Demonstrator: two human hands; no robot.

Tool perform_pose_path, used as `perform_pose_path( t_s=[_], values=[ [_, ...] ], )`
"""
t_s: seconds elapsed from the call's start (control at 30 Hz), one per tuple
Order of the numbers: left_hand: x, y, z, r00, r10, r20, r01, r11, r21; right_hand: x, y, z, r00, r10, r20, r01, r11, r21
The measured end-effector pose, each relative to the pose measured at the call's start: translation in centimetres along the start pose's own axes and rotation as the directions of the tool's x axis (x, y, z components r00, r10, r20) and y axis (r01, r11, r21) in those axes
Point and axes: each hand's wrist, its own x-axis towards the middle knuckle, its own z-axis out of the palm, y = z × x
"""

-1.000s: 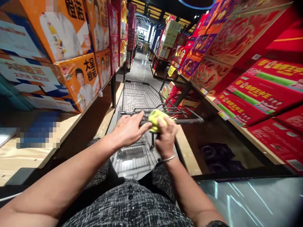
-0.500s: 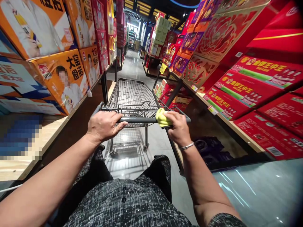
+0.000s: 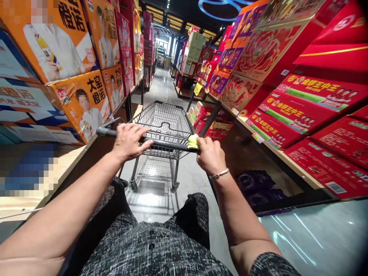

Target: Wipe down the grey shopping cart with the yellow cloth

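A grey wire shopping cart (image 3: 161, 115) stands in front of me, its dark handle bar (image 3: 169, 145) running crosswise at a slight tilt. My left hand (image 3: 128, 141) is closed over the bar left of its middle, with the thumb lying along the near side. Near the bar's right end, my right hand (image 3: 211, 153) grips a bright yellow-green cloth (image 3: 193, 142) pressed around the handle. The bar's left end sticks out beyond my left hand. No goods show in the cart's basket. The undersides of my fingers are hidden.
On the left, orange drink cartons (image 3: 82, 101) are stacked on a wooden shelf (image 3: 64, 168). Red gift boxes (image 3: 301, 111) fill the right shelf, with purple packages (image 3: 255, 188) below. A grey tiled aisle (image 3: 163, 78) runs ahead between the displays.
The cart and its handle have shifted left and tilted, so the bar's left end sticks out further. Both hands now sit further right along the bar, the cloth still in my right hand.
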Motion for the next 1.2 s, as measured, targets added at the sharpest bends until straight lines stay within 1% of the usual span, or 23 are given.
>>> perform_pose_path(
  t_s=[0.07, 0.1, 0.17, 0.23, 0.3, 0.37, 0.43, 0.47, 0.5, 0.53, 0.6, 0.7, 0.77, 0.83, 1.0, 1.1, 1.2],
  values=[
    [0.6, 2.7, 0.9, 0.993, 0.093, 0.079, -0.082, 0.988, -0.129, 0.1, -1.2, -0.5, 0.998, -0.062, 0.001, 0.062, 0.997, 0.038],
    [0.8, 4.1, 1.3, 0.986, 0.128, 0.11, -0.107, 0.978, -0.179, 0.3, -1.3, -0.7, 0.994, -0.112, 0.003, 0.112, 0.99, 0.083],
    [1.2, 6.7, 2.0, 0.968, 0.182, 0.173, -0.14, 0.963, -0.23, 1.0, -0.5, -0.8, 0.968, -0.251, -0.008, 0.246, 0.939, 0.239],
    [1.6, 8.5, 2.4, 0.957, 0.191, 0.217, -0.138, 0.962, -0.237, 2.1, 1.3, -0.3, 0.923, -0.379, -0.072, 0.371, 0.821, 0.433],
    [1.9, 9.6, 2.5, 0.955, 0.171, 0.241, -0.113, 0.965, -0.235, 3.4, 3.3, 0.9, 0.893, -0.421, -0.159, 0.423, 0.666, 0.615],
    [2.1, 10.1, 2.5, 0.955, 0.141, 0.261, -0.08, 0.969, -0.233, 4.8, 4.9, 2.8, 0.902, -0.387, -0.194, 0.382, 0.5, 0.777],
    [2.1, 10.2, 2.5, 0.958, 0.104, 0.266, -0.046, 0.976, -0.214, 6.3, 5.6, 5.2, 0.932, -0.324, -0.162, 0.276, 0.345, 0.897],
    [2.1, 10.1, 2.5, 0.962, 0.088, 0.259, -0.034, 0.978, -0.204, 7.2, 5.6, 6.4, 0.949, -0.284, -0.137, 0.222, 0.292, 0.93],
    [2.0, 10.0, 2.5, 0.966, 0.079, 0.246, -0.029, 0.979, -0.202, 8.1, 5.5, 7.6, 0.964, -0.241, -0.112, 0.176, 0.263, 0.948],
    [2.0, 9.8, 2.4, 0.969, 0.08, 0.233, -0.029, 0.977, -0.213, 9.0, 5.2, 8.8, 0.975, -0.204, -0.084, 0.135, 0.253, 0.958],
    [2.0, 9.2, 2.2, 0.97, 0.1, 0.223, -0.038, 0.963, -0.268, 10.8, 4.5, 11.0, 0.988, -0.152, -0.003, 0.043, 0.261, 0.964],
    [2.2, 8.3, 1.8, 0.965, 0.119, 0.235, -0.033, 0.94, -0.34, 12.3, 3.3, 13.4, 0.987, -0.103, 0.121, -0.093, 0.243, 0.965],
    [2.3, 7.9, 1.7, 0.963, 0.115, 0.242, -0.022, 0.933, -0.359, 12.4, 2.9, 14.3, 0.99, -0.073, 0.121, -0.102, 0.224, 0.969],
    [2.3, 7.7, 1.7, 0.964, 0.115, 0.239, -0.02, 0.93, -0.367, 12.0, 2.8, 14.6, 0.992, -0.07, 0.107, -0.091, 0.21, 0.974],
    [2.3, 7.5, 2.0, 0.968, 0.12, 0.222, -0.032, 0.932, -0.361, 10.7, 3.0, 13.4, 0.968, -0.11, 0.224, -0.207, 0.144, 0.968],
    [2.1, 7.5, 1.8, 0.969, 0.133, 0.209, -0.05, 0.931, -0.361, 10.4, 3.0, 12.8, 0.973, -0.111, 0.205, -0.186, 0.161, 0.969],
    [1.9, 7.3, 1.7, 0.971, 0.139, 0.194, -0.058, 0.927, -0.37, 10.1, 3.0, 12.9, 0.979, -0.125, 0.163, -0.138, 0.185, 0.973]
  ],
)
